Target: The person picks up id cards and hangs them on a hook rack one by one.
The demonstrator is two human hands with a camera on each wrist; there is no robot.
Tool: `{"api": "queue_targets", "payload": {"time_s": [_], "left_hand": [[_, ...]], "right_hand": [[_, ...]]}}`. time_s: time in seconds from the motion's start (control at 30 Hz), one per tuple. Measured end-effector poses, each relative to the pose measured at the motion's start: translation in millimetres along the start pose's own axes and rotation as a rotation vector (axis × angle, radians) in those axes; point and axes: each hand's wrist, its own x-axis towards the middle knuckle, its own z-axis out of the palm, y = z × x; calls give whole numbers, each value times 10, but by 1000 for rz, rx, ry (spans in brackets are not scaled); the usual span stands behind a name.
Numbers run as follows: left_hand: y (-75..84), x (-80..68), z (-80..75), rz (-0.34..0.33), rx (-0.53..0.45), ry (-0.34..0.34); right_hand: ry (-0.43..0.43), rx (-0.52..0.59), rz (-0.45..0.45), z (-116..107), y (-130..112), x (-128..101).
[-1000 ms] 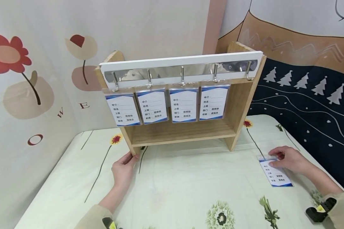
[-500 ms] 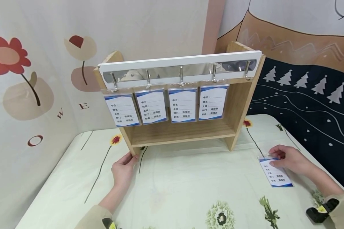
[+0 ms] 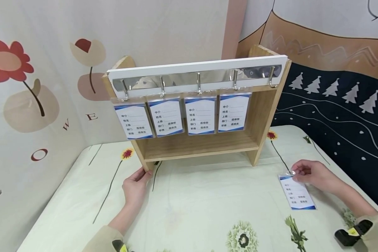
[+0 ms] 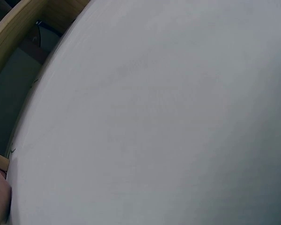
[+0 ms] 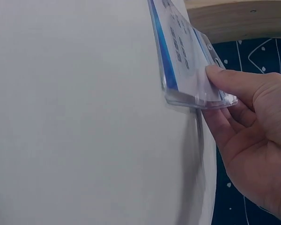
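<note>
A clear-sleeved badge card [image 3: 297,193] with blue bands lies on the flowered tablecloth at the right. My right hand [image 3: 294,174] pinches its top edge. In the right wrist view the card [image 5: 180,49] is tipped up off the cloth between thumb and fingers [image 5: 225,79]. A wooden shelf [image 3: 264,115] stands at the back with a hook rail [image 3: 195,79]. Several matching cards [image 3: 201,115] hang from it, and the rightmost hook [image 3: 272,77] is bare. My left hand [image 3: 144,172] grips the foot of the shelf's left side panel [image 3: 144,161].
Printed cloth walls close in the table behind and on both sides. The tablecloth [image 3: 201,199] spreads between my hands. The left wrist view is mostly cloth [image 4: 168,122], with a corner of the shelf [image 4: 18,28] at upper left.
My right hand has taken the card by its top edge, raised that end and drawn it a little to the left. The left hand and shelf have stayed still.
</note>
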Motion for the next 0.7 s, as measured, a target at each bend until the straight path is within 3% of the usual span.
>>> {"api": "queue_targets", "payload": {"time_s": [0.7], "left_hand": [[4, -7, -5, -5, 6, -9]], "right_hand": [[-29, 46, -18, 11, -238, 46]]}}
